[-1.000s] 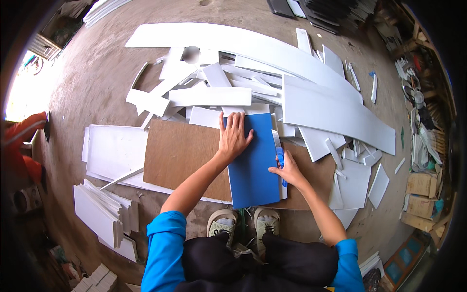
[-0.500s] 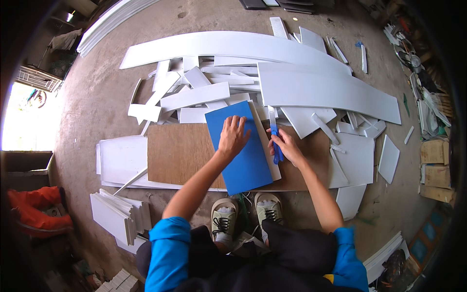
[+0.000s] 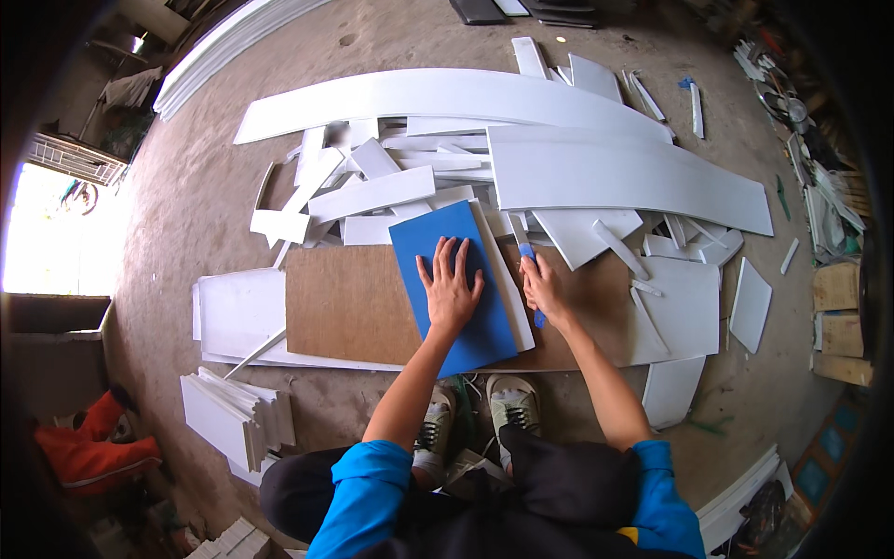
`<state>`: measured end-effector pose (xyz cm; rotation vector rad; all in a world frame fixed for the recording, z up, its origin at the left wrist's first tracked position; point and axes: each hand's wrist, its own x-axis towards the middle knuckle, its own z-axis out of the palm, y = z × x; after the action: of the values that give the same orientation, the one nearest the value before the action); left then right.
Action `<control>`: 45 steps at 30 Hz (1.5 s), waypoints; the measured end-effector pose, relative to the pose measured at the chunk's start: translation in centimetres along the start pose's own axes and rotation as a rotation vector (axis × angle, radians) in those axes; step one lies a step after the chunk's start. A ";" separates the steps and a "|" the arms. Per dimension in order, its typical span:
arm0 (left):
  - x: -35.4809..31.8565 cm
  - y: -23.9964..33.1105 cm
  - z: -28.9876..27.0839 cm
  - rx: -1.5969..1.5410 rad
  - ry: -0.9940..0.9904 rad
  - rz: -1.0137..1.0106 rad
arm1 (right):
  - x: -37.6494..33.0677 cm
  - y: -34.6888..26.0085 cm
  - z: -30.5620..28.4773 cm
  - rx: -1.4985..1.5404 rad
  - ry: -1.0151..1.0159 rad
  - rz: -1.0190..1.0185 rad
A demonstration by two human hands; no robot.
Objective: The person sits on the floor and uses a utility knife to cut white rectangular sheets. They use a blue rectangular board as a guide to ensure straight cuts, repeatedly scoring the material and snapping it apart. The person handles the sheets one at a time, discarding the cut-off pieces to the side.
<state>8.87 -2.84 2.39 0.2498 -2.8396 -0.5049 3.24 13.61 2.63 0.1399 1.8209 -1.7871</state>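
Observation:
A blue rectangular board lies tilted on top of a white foam sheet, whose right edge shows beside it. Both rest on a brown wooden board. My left hand lies flat on the blue board with its fingers spread. Just right of the white sheet's edge, my right hand is wrapped round the blue handle of a knife. The pale blade points away from me, and the handle's end shows below my fist.
Beyond the board lies a heap of white foam offcuts with long white panels across it. Stacked white pieces stand at near left. My shoes are at the board's near edge. Cardboard boxes line the right side.
My left hand has spread its fingers and shifted slightly down the blue board. My right hand has closed more firmly round the knife handle, from a looser hold.

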 end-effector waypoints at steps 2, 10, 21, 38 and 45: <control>0.0 -0.1 0.0 -0.012 0.001 -0.001 | 0.1 0.0 0.2 0.060 -0.036 0.014; 0.2 -0.2 0.0 -0.013 0.010 -0.007 | 1.8 1.0 0.3 -0.056 -0.180 -0.054; 0.4 -0.4 -0.1 0.022 -0.086 -0.024 | 6.7 -4.6 6.0 -1.114 0.067 -0.281; 0.6 0.2 0.2 -0.020 -0.032 0.003 | 7.2 -3.7 5.0 -1.150 -0.087 -0.200; -0.1 -0.3 0.1 0.038 -0.016 0.023 | -7.9 0.9 1.5 -1.143 -0.221 0.002</control>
<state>8.95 -3.07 2.15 0.2202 -2.8667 -0.4507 10.70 14.75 5.64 -0.4722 2.3435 -0.5104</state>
